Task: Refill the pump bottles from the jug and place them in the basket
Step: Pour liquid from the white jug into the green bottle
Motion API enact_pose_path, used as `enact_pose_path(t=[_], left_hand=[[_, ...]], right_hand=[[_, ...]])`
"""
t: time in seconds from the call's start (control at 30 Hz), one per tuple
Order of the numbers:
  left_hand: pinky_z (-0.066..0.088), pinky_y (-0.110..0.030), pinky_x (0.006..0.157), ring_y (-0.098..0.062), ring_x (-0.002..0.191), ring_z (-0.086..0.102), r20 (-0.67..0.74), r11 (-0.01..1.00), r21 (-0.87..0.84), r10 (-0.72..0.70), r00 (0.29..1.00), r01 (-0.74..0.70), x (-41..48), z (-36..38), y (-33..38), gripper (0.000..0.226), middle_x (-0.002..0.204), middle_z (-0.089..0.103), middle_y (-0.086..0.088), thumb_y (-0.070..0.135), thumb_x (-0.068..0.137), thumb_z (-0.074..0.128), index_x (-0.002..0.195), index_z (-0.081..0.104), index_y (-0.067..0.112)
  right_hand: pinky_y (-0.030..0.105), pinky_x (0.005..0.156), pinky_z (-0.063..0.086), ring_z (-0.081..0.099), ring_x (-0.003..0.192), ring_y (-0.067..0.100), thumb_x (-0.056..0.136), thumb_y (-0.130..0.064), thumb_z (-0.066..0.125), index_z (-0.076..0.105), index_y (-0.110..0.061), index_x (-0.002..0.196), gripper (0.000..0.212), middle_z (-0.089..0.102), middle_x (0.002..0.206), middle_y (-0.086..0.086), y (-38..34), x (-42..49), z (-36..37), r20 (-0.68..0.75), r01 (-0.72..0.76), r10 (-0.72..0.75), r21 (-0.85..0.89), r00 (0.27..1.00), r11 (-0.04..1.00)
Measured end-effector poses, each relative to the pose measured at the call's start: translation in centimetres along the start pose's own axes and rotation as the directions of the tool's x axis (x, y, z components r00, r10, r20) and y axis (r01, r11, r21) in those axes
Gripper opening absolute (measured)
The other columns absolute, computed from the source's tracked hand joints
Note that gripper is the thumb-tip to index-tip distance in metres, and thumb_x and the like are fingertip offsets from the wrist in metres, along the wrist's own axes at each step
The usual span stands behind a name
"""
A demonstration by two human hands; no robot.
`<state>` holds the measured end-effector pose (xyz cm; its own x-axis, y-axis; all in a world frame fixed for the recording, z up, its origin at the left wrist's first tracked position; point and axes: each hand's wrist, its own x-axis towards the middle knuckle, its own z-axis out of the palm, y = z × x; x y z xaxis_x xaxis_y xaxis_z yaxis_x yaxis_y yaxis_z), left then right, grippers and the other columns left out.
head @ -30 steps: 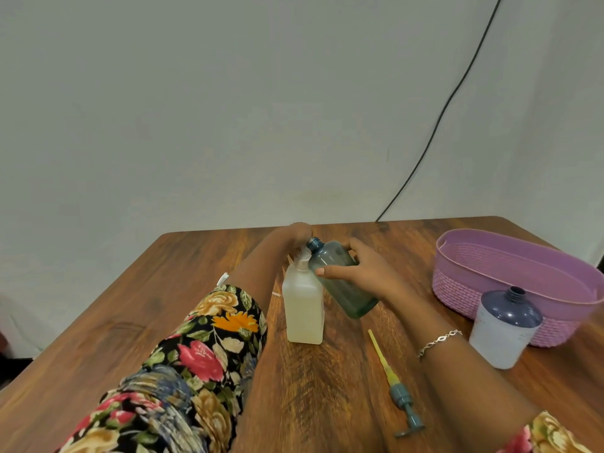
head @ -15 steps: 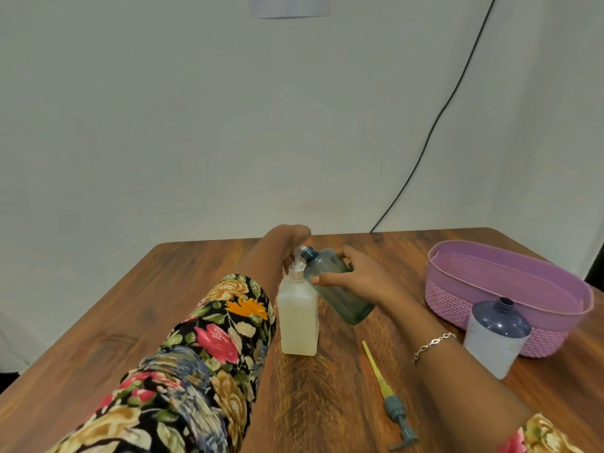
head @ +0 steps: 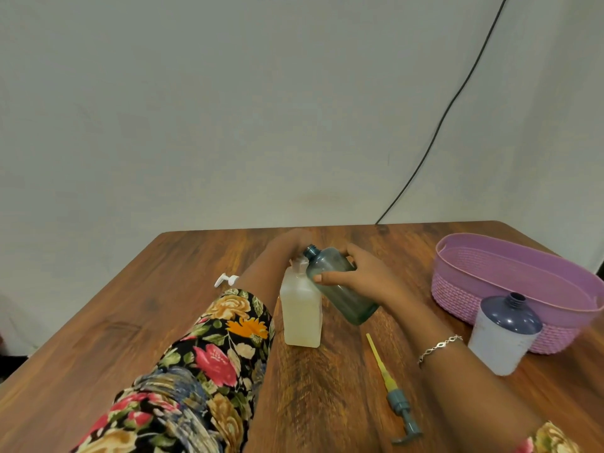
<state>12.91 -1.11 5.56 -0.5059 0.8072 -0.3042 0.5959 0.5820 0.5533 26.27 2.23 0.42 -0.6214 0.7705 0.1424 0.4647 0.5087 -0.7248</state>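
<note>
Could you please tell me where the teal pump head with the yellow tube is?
In the head view, the pump head lies on the wooden table, nearer the person than the translucent jug, just left of the right forearm.

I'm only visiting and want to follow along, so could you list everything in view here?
table: one, brown wood, under everything
basket: one, purple, table's right side
teal bottle: one, clear teal, no pump, tilted at centre
cream bottle: one, cloudy cream, upright beside the teal bottle
navy-topped bottle: one, white with navy top, no pump, upright in front of the basket
teal pump: one, teal head with yellow tube, lying near the front
white pump: one, white, lying left of the arm
cable: one, black, on the wall
bracelet: one, silver, right wrist
left hand: behind the cream bottle's top, fingers hidden
right hand: grips the teal bottle
</note>
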Motion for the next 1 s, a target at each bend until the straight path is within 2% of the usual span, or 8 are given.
enact_pose_path(t=[0.13, 0.2, 0.3, 0.4, 0.53, 0.8, 0.9, 1.0], left_hand=[[0.051, -0.039, 0.078, -0.037, 0.091, 0.058, 0.024, 0.995, 0.049, 0.09, 0.996, -0.091, 1.0, -0.1, -0.2, 0.025, 0.1, 0.056, -0.024, 0.003, 0.096, 0.033, 0.107, 0.052, -0.009], [0.05, -0.042, 0.077, -0.041, 0.098, 0.056, 0.046, 0.996, -0.004, 0.091, 0.995, -0.091, 1.1, -0.3, 0.0, 0.029, 0.11, 0.054, -0.029, 0.001, 0.095, 0.031, 0.116, 0.049, -0.009], [0.045, -0.04, 0.068, -0.03, 0.072, 0.052, 0.04, 0.991, 0.017, 0.131, 0.991, -0.132, 1.6, -0.3, -0.1, 0.025, 0.098, 0.051, -0.024, 0.005, 0.094, 0.032, 0.107, 0.052, -0.004], [0.049, -0.038, 0.069, -0.025, 0.064, 0.049, 0.021, 0.989, 0.091, 0.111, 0.994, -0.113, 2.5, 0.0, -0.6, 0.017, 0.083, 0.051, -0.017, 0.005, 0.093, 0.039, 0.083, 0.052, 0.001], [0.041, -0.022, 0.05, -0.016, 0.054, 0.046, -0.002, 0.981, 0.16, 0.109, 0.994, -0.107, 2.9, 0.5, -0.6, 0.026, 0.065, 0.047, -0.007, 0.006, 0.092, 0.044, 0.067, 0.046, 0.006], [0.045, -0.042, 0.077, -0.032, 0.083, 0.052, 0.081, 0.99, -0.037, 0.136, 0.987, -0.134, 3.0, -0.3, -0.7, 0.02, 0.079, 0.052, -0.018, 0.0, 0.093, 0.038, 0.104, 0.054, -0.005], [0.046, -0.039, 0.074, -0.03, 0.076, 0.051, 0.056, 0.991, -0.018, 0.131, 0.99, -0.13, 3.7, 0.1, -0.9, 0.021, 0.085, 0.052, -0.019, 0.001, 0.091, 0.04, 0.103, 0.055, -0.005], [0.046, -0.034, 0.071, -0.022, 0.064, 0.047, 0.016, 0.993, -0.001, 0.116, 0.993, -0.116, 4.2, 0.3, -1.3, 0.02, 0.073, 0.049, -0.011, 0.01, 0.092, 0.041, 0.078, 0.053, 0.003]], right_hand=[[0.018, 0.062, 0.04, 0.053, 0.093, 0.011, 0.069, -0.055, 0.07, 0.046, -0.023, 0.124, 0.068, 0.051, 0.11, -0.006, -0.1, -0.2, -0.2, -0.007, 0.001, -0.001, 0.023, 1.0, 1.0], [0.018, 0.061, 0.04, 0.052, 0.09, 0.01, 0.069, -0.054, 0.071, 0.047, -0.023, 0.122, 0.066, 0.051, 0.106, -0.007, -0.3, -0.1, -0.6, -0.012, 0.006, -0.006, 0.028, 1.0, 1.0], [0.019, 0.058, 0.037, 0.052, 0.084, 0.008, 0.069, -0.053, 0.07, 0.049, -0.022, 0.118, 0.061, 0.053, 0.103, -0.007, -0.5, 0.1, -1.0, -0.033, 0.02, -0.02, -0.006, 0.999, 1.0], [0.02, 0.06, 0.04, 0.054, 0.089, 0.011, 0.07, -0.053, 0.07, 0.05, -0.023, 0.119, 0.061, 0.054, 0.107, -0.004, -0.2, 0.0, -0.7, -0.015, 0.01, -0.01, -0.007, 1.0, 1.0], [0.021, 0.064, 0.042, 0.054, 0.091, 0.013, 0.07, -0.052, 0.07, 0.05, -0.022, 0.119, 0.062, 0.054, 0.109, -0.003, 0.4, -0.1, -0.3, 0.007, 0.009, -0.009, 0.031, 1.0, 0.999], [0.02, 0.061, 0.041, 0.053, 0.091, 0.012, 0.069, -0.054, 0.07, 0.049, -0.023, 0.123, 0.066, 0.053, 0.11, -0.006, 0.0, 0.5, -1.2, -0.008, 0.034, -0.034, -0.01, 0.999, 0.999], [0.022, 0.064, 0.044, 0.054, 0.092, 0.012, 0.069, -0.054, 0.07, 0.049, -0.023, 0.123, 0.065, 0.053, 0.11, -0.006, -0.1, 0.6, -1.3, -0.004, 0.04, -0.04, -0.039, 0.999, 0.998], [0.024, 0.068, 0.046, 0.054, 0.094, 0.013, 0.069, -0.053, 0.071, 0.051, -0.021, 0.122, 0.066, 0.055, 0.111, -0.004, 0.0, 0.6, -0.8, 0.007, 0.038, -0.038, -0.028, 0.999, 0.999]])
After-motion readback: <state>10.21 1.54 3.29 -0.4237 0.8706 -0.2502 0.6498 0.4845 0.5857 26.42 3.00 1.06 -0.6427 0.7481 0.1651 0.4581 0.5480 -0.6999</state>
